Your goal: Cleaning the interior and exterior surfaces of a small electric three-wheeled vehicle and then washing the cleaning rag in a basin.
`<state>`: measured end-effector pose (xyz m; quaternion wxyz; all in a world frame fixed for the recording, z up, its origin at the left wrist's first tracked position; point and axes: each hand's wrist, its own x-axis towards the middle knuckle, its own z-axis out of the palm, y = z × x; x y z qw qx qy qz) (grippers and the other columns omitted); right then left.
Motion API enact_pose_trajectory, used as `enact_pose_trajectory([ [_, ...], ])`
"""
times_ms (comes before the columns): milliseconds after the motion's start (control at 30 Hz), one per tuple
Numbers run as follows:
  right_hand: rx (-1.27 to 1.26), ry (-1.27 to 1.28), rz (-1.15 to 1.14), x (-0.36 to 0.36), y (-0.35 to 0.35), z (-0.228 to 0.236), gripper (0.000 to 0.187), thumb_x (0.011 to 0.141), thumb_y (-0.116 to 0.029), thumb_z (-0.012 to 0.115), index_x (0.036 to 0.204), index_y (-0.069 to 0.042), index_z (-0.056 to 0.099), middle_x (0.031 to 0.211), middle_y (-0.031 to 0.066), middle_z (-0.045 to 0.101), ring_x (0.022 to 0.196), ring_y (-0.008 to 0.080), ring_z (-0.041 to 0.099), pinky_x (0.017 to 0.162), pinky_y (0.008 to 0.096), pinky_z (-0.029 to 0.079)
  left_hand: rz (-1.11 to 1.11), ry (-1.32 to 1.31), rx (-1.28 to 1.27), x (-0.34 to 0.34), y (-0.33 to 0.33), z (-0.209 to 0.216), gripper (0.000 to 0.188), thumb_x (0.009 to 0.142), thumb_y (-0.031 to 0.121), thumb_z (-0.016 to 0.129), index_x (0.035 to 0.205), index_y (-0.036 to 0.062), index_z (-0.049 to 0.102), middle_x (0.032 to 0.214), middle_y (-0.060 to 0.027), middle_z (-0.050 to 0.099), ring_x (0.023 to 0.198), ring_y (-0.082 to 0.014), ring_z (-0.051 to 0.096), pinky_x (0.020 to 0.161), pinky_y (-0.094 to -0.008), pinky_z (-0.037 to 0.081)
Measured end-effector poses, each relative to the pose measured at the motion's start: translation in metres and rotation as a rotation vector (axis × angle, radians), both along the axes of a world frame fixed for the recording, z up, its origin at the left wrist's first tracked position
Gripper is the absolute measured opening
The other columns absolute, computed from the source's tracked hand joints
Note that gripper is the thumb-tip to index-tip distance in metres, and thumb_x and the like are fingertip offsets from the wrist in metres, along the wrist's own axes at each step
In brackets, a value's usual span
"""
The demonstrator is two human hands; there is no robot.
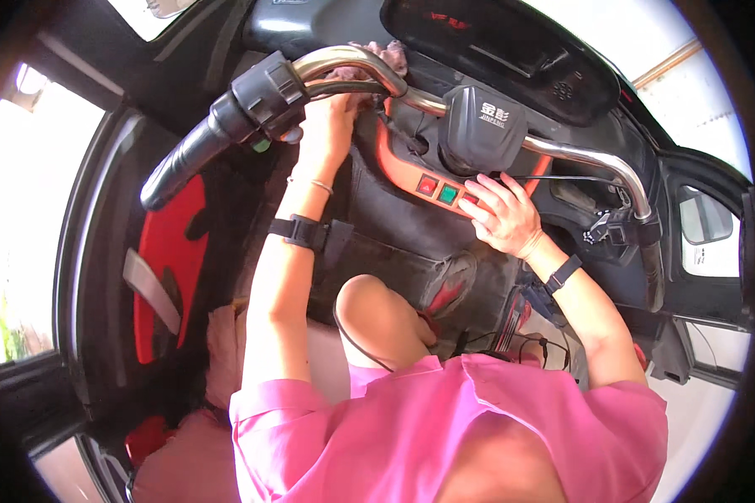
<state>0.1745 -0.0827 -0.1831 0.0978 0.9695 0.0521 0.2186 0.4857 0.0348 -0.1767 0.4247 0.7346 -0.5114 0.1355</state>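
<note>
My left hand (331,121) reaches in behind the left side of the chrome handlebar (344,59). A pinkish, crumpled cloth (386,57) is bunched at its fingers, against the dark dashboard; the handlebar partly hides the fingertips. My right hand (507,218) lies with fingers spread on the right part of the orange switch panel (403,172), below the black centre cover (482,130) of the handlebar. Its fingers hold nothing and partly cover a red switch (471,199). Beside them are a green switch (449,194) and another red switch (427,184).
The black left grip (189,159) juts out beside my left forearm. On the right, the handlebar bends down to the other grip (653,272). A red and black door panel (172,268) stands at the left. Cables (545,344) run near the floor at my right.
</note>
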Motion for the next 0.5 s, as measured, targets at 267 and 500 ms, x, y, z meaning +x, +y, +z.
enact_pose_trajectory([
  [267,0.028,0.019,-0.030,-0.003,0.000,0.001,0.051,0.073,-0.019,0.064,0.122,-0.021,0.053,0.132,0.0037,0.050,0.124,0.0226,0.046,0.105,0.0452,0.034,0.063,0.055,-0.093,-0.053,0.037,-0.017,0.026,0.074,0.004,0.068,0.100,0.0111,0.065,0.100,-0.0116,0.055,0.094,-0.0314,0.049,0.083,-0.0391,0.041],
  [500,0.028,0.046,-0.026,0.001,0.005,0.004,0.052,0.071,-0.019,0.064,0.123,-0.021,0.053,0.130,0.0035,0.050,0.121,0.0232,0.048,0.101,0.0460,0.036,0.365,0.070,-0.050,0.011,0.007,-0.068,0.020,0.086,0.018,0.062,0.105,0.0165,0.065,0.097,-0.0168,0.061,0.088,-0.0366,0.057,0.080,-0.0430,0.045],
])
